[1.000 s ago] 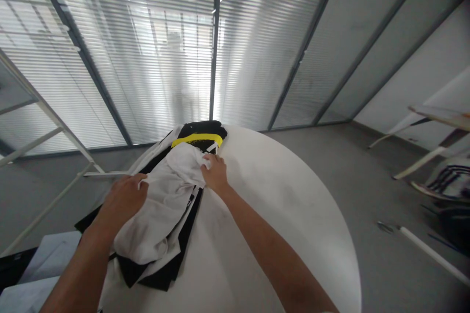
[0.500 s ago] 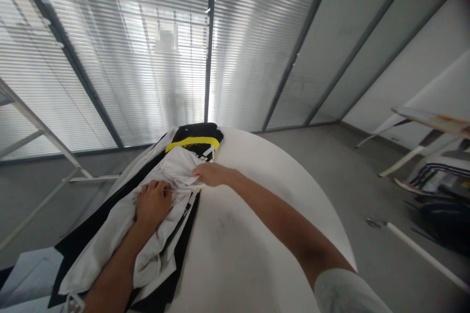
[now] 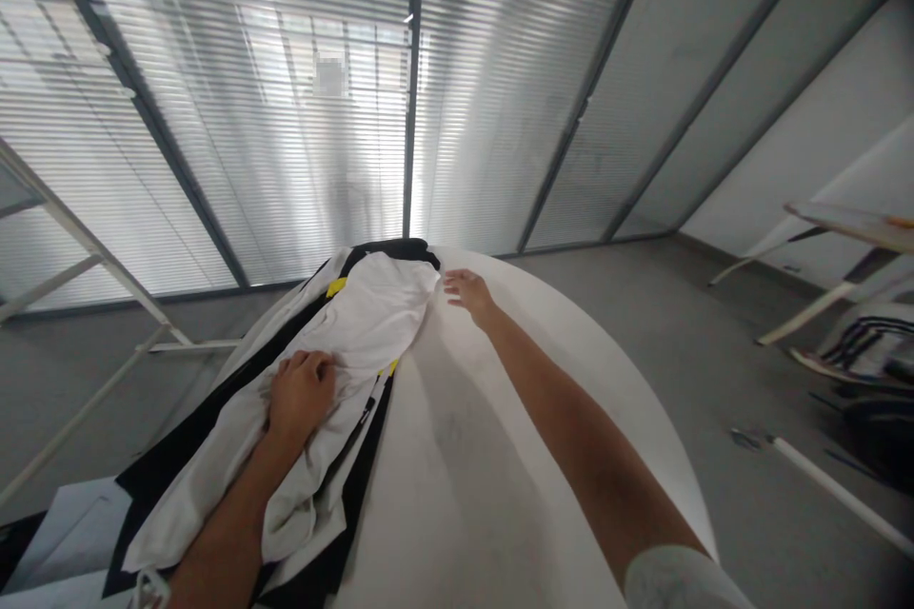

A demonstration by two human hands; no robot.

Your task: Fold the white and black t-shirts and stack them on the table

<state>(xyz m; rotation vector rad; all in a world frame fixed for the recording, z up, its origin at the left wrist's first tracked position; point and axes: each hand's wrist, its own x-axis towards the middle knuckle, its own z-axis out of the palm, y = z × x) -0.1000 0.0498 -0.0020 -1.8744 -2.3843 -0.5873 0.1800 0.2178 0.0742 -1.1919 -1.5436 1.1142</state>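
Observation:
A white garment [image 3: 378,314] lies stretched lengthwise over a black garment [image 3: 171,457] with yellow patches. My left hand [image 3: 304,390] presses on the middle of the white garment, its fingers curled into the fabric. Beside the far right corner of the white garment is my right hand [image 3: 467,290], fingers apart and holding nothing. The far part of the white cloth is spread fairly smooth; the near part is bunched and creased under my left forearm.
The clothes lie on the left of a rounded white table [image 3: 486,457]. Folded papers [image 3: 71,533] sit at the lower left. A white metal frame [image 3: 92,247] stands left of the table. At the right are a wooden-topped table [image 3: 849,233] and a white pole [image 3: 835,490]. Glass panels with blinds rise behind.
My right hand has moved away and right, letting go of the white garment. Its far end, bunched before, now lies spread over most of the yellow band. My left hand stays in place.

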